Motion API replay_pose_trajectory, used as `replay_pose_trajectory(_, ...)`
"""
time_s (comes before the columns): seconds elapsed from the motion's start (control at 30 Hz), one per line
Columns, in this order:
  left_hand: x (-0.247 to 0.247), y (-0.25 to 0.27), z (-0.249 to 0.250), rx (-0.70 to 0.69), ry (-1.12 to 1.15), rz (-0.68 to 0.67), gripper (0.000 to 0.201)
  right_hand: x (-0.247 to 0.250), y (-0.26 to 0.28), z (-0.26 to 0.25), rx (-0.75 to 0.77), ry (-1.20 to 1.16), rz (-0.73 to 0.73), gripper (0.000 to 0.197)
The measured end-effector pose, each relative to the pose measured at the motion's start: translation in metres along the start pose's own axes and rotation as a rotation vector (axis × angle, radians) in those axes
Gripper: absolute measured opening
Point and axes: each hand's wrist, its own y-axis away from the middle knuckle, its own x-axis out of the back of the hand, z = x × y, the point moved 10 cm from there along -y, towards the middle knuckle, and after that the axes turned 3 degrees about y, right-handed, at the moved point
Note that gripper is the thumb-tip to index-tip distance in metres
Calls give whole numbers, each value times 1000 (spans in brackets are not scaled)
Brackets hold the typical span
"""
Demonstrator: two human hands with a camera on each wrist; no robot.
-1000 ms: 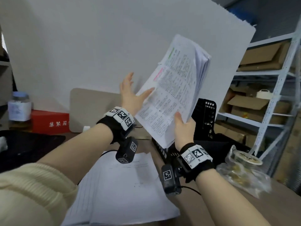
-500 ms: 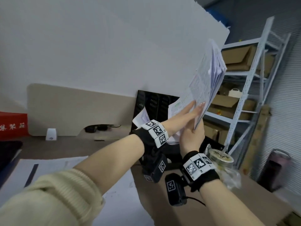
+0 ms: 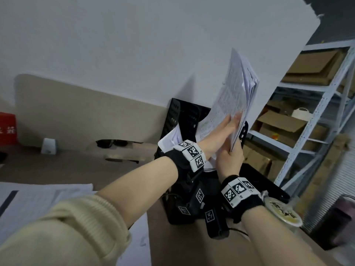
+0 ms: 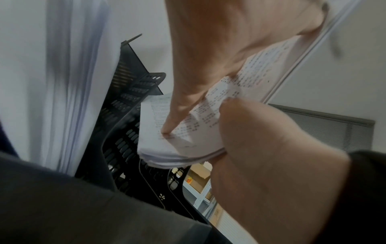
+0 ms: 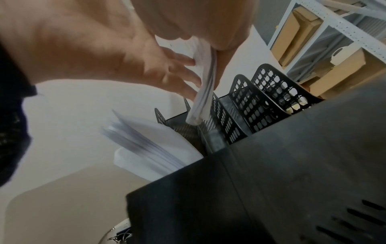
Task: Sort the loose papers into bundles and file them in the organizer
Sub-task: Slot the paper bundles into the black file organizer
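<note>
While both hands point(image 3: 226, 148) clasp paper bundle point(image 3: 235, 96), upright, above black organizer point(image 3: 182, 120)

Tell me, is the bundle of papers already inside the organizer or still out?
Still out. The bundle of papers, gripped by the right hand, hangs with its lower corner just above the organizer dividers.

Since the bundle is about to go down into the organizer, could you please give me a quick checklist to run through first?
1. Right hand grip on the paper bundle: ok, thumb and fingers clamp its lower edge.
2. Left hand steadying the sheets: ok, fingers flat on them.
3. Bundle's lower corner above an organizer slot: ok.
4. That slot free of papers: ok as far as visible.
5. Bundle edges squared: not ok, top sheets fan apart.
6. Filed papers clear of the path: ok, they sit one slot over.
</note>
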Motion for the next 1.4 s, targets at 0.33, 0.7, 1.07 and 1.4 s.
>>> replay_pose_trajectory(0.33, 43, -51, -33, 5, 285, 112, 63, -48, -49, 32, 105, 361, -53, 52)
replay_pose_trajectory(0.7, 59, -61, -104, 330, 206, 146, 87, -60, -53, 109, -154, 345, -199, 14)
replay_pose_trajectory(1.07, 44, -51, -93, 316, 6, 56, 71, -37, -50, 85, -135, 188, -116, 20)
replay_pose_trajectory(1.4, 66, 8, -60, 334, -89, 155, 68, -17, -8, -2, 68, 97, 39, 35)
